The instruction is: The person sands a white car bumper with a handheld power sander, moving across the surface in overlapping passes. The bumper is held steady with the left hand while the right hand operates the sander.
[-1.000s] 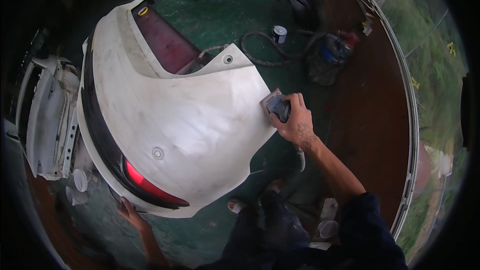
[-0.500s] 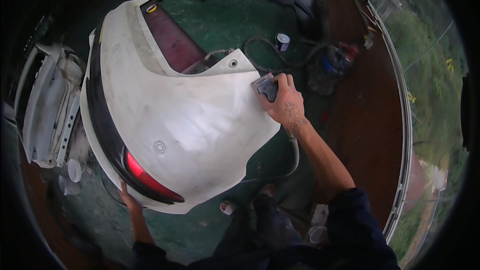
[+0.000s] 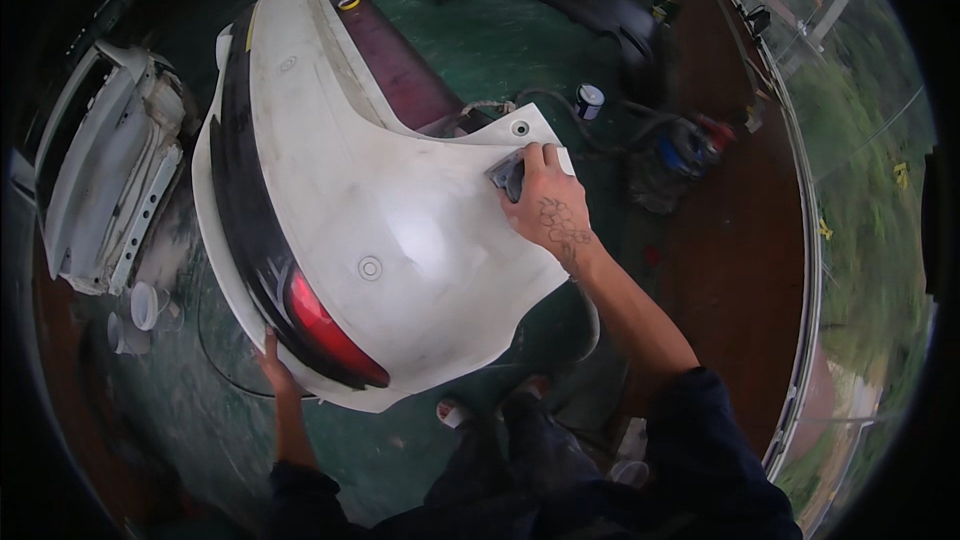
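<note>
A white car bumper (image 3: 330, 155) with a long black trim strip (image 3: 240, 135) and a red reflector lens (image 3: 325, 320) lies before me, its surface scuffed and dusty in places. My right hand (image 3: 545, 202) is closed on a grey sanding block (image 3: 507, 175), pressed against the white face just below the round hole in the upper right corner. Part of the block is hidden under my fingers. Down at the bumper's lower left edge, my left hand (image 3: 276, 365) grips the rim; its fingers are partly hidden behind it.
Stripped car panels (image 3: 105, 175) and white plastic tubs (image 3: 145, 307) lie at the left. Beyond the bumper are a dark bumper (image 3: 560, 0), a paint can (image 3: 589, 101) and a blue-and-red machine (image 3: 683, 150) with a hose. A windowed wall runs along the right.
My right hand has slid the sanding block leftward from the bumper's right edge onto its face. The whole bumper sits farther right in the picture. My left hand keeps to its rim.
</note>
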A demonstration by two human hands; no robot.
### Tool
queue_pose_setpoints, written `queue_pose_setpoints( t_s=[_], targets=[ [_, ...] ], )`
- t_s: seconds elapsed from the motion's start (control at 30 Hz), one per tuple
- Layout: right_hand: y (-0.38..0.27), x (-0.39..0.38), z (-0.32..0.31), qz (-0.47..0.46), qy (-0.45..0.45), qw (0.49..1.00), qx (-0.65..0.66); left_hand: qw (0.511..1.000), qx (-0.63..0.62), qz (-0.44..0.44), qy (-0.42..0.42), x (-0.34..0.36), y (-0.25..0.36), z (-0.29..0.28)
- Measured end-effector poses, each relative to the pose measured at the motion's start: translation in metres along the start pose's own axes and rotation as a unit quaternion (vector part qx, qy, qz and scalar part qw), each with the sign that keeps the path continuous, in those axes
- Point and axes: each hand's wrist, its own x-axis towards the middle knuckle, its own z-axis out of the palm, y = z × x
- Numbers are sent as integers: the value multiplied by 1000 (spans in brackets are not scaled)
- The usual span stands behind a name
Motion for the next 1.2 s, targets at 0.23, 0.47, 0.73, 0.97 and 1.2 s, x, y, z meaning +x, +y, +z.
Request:
queue_pose_setpoints(
  t_s=[0.23, 0.47, 0.73, 0.97, 1.2],
  targets=[
    [-21, -46, 23, 31, -40, 998, 27, 999, 33, 15, 8, -9, 10, 8],
    [11, -63, 13, 8, -46, 998, -42, 999, 2, 40, -2, -11, 2, 14],
    [-69, 82, 28, -42, -52, 997, 31, 998, 44, 38, 32, -14, 6, 16],
    [-73, 81, 12, 3, -110, 994, 5, 998, 36, 49, 16, -10, 3, 12],
    [-72, 93, 21, 32, -119, 992, -25, 997, 45, 59, 31, -20, 11, 20]
  ],
)
